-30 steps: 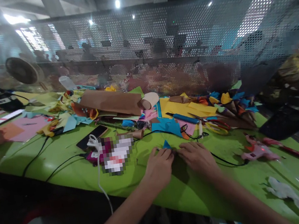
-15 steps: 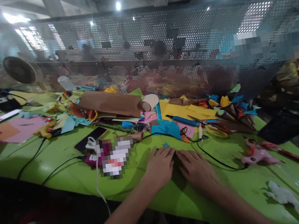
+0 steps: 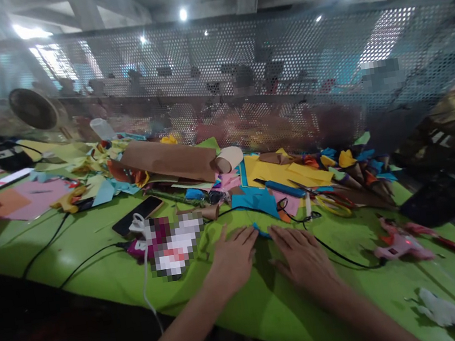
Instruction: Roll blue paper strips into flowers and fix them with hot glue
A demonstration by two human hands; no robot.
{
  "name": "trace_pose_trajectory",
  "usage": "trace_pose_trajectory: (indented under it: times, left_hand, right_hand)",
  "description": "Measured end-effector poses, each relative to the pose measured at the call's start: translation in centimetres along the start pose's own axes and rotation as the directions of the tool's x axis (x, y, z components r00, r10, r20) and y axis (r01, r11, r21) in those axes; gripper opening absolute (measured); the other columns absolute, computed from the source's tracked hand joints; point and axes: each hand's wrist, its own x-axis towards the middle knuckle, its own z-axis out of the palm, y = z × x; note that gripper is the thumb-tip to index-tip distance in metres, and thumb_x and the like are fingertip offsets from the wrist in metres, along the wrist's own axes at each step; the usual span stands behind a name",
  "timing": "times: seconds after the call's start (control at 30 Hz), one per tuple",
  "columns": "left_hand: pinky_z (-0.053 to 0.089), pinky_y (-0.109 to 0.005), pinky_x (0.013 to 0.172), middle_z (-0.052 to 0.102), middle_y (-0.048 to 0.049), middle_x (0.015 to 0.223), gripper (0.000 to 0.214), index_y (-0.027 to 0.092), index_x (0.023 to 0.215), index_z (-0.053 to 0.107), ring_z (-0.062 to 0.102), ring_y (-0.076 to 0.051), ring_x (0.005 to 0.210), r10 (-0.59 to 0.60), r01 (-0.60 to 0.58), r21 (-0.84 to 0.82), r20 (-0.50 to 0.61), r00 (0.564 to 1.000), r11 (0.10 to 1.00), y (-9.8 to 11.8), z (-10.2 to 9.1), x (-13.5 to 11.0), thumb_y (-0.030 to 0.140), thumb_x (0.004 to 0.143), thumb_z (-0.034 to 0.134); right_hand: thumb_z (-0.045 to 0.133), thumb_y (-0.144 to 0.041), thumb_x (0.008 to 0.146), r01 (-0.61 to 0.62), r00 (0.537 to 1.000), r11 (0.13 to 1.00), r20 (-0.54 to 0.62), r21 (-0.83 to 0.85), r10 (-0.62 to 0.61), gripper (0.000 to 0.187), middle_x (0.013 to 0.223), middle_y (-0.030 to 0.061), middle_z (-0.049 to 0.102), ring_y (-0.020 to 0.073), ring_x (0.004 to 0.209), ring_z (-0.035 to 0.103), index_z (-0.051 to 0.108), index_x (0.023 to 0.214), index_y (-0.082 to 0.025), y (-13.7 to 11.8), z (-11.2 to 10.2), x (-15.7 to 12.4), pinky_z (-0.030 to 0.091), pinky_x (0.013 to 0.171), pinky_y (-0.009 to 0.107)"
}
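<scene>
You had both hands palm down on the green table, toward its near edge and about midway between its side edges. The small blue paper piece lay between your fingertips, its left end at the index finger of your left hand and its right end at the fingertips of your right hand. Most of it was covered by the fingers.

Your left hand was spread nearly flat, fingers extended; its thumb was hidden, so whether it gripped the piece could not be told. Your right hand was open, fingers outstretched and thumb standing apart, with no grip seen.

Beyond the piece, toward the far edge, lay a larger blue sheet. A black cable ran past your right hand to a pink glue gun, which lay toward the table's right edge, well apart from the piece.
</scene>
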Motion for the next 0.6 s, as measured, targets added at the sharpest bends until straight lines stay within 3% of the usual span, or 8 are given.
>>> trace_pose_trajectory:
  times: [0.2, 0.6]
  left_hand:
    - [0.022, -0.047, 0.12, 0.055, -0.0062, 0.143, 0.042, 0.02, 0.137, 0.05, 0.051, -0.022, 0.131, -0.003, 0.002, 0.021, 0.012, 1.0, 1.0, 0.0, 0.2, 1.6, 0.024, 0.095, 0.045]
    - [0.021, -0.054, 0.118, 0.053, -0.0096, 0.144, 0.044, 0.017, 0.139, 0.048, 0.049, -0.026, 0.133, -0.025, 0.023, 0.052, 0.033, 0.999, 0.998, 0.1, 0.7, 2.2, 0.032, 0.097, 0.045]
  right_hand:
    - [0.053, -0.045, 0.093, -0.039, 0.998, 0.999, 0.056, 0.006, 0.038, 0.055, 0.136, 0.0125, 0.059, 0.0301, 0.119, 0.053, 0.05, 0.139, -0.015, -0.1, 0.5, 0.3, 0.036, 0.1, 0.046]
    - [0.043, -0.052, 0.097, -0.028, 0.997, 1.0, 0.073, 0.008, 0.027, 0.058, 0.136, 0.0151, 0.059, 0.0304, 0.122, 0.052, 0.052, 0.137, -0.011, 0.3, 0.4, 0.9, 0.034, 0.102, 0.047]
